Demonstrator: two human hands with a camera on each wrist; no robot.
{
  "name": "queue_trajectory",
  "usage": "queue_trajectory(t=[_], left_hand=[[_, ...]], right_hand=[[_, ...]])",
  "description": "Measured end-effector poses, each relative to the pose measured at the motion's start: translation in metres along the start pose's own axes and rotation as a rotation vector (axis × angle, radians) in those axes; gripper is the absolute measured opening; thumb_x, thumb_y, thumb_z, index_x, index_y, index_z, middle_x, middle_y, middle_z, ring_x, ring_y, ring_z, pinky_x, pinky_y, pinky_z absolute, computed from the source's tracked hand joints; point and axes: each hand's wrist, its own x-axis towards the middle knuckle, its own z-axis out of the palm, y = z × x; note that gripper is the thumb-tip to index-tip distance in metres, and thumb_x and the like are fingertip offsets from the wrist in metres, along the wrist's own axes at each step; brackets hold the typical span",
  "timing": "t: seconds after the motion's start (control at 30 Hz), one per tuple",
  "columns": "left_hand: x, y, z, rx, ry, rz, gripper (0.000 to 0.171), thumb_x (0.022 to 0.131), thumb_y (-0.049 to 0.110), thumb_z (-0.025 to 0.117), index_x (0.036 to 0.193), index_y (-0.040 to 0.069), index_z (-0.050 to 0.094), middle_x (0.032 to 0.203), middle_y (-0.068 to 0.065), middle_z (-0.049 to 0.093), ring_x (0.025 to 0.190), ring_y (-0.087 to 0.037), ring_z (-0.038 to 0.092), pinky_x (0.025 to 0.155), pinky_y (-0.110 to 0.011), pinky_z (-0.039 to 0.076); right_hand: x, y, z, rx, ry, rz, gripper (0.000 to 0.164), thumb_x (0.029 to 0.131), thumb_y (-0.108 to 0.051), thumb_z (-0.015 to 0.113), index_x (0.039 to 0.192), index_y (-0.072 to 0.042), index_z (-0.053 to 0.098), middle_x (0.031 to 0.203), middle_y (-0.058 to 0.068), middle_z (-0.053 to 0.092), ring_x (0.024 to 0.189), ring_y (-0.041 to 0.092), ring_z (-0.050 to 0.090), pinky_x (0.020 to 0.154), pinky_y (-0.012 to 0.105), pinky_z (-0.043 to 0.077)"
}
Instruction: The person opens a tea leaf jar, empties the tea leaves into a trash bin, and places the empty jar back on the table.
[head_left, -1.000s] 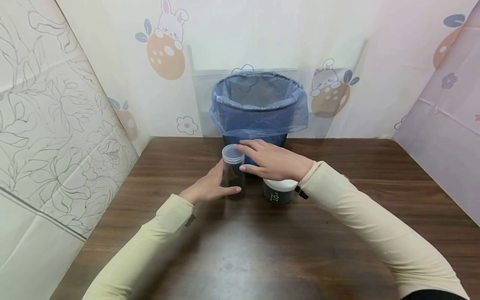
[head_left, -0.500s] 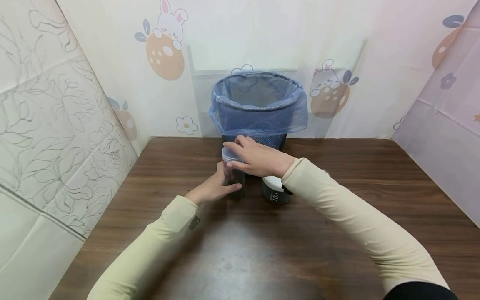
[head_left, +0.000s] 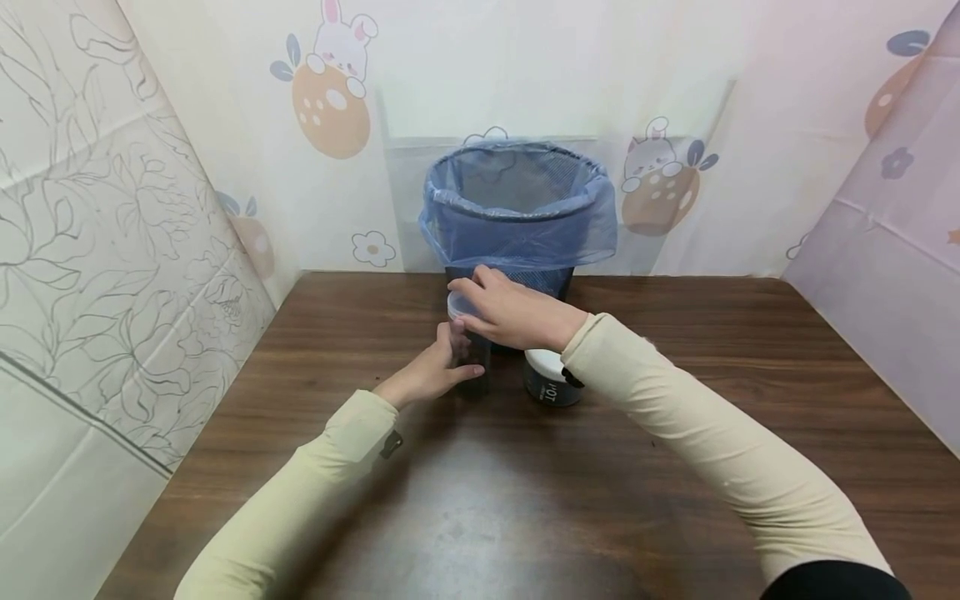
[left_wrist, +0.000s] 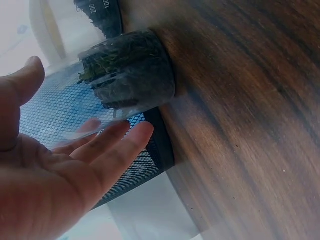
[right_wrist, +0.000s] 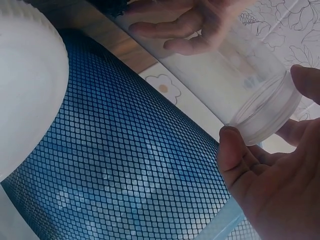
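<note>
A tall clear plastic jar [head_left: 477,348] stands upright on the table, dark dried leaves [left_wrist: 127,70] filling its lower part. My left hand [head_left: 426,372] holds the jar's body from the left, thumb in front and fingers around the far side. From above and the right, my right hand [head_left: 521,315] grips the clear lid [right_wrist: 267,112], thumb and fingers at opposite sides of its rim. In the head view this hand covers much of the lid. Just right of the jar sits a dark tub [head_left: 551,390] with a white lid, partly under my right wrist.
Behind the jar stands a blue mesh waste bin [right_wrist: 135,150] lined with a blue plastic bag [head_left: 517,242]. The brown wooden table [head_left: 465,500] meets a patterned wall covering [head_left: 337,217] at the back and patterned sheets at both sides.
My right hand has moved left over the jar, and its fingers have closed around the lid. The left hand has shifted slightly right on the jar's body; the jar stays in place.
</note>
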Motion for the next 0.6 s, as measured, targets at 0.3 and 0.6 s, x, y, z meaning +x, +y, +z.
queue_trajectory(t=[0.3,0.6], left_hand=[[-0.006,0.006,-0.002,0.061,0.003,0.0,0.067,0.092,0.025,0.065,0.134,0.001,0.019,0.133,-0.02,0.047,0.123,-0.032,0.047,0.101,-0.046,0.035],[-0.014,0.011,-0.005,0.13,0.027,0.024,0.063,0.09,0.029,0.067,0.134,0.006,0.028,0.135,-0.013,0.048,0.123,-0.027,0.048,0.1,-0.044,0.038]], right_hand=[[-0.009,0.0,-0.004,0.029,0.005,0.012,0.048,0.1,-0.029,0.05,0.14,-0.003,0.041,0.099,0.01,0.045,0.081,0.021,0.044,0.072,0.034,0.041],[-0.022,-0.001,-0.011,0.055,0.021,0.021,0.046,0.098,-0.027,0.054,0.135,-0.002,0.043,0.109,0.011,0.047,0.093,0.021,0.047,0.083,0.035,0.042]])
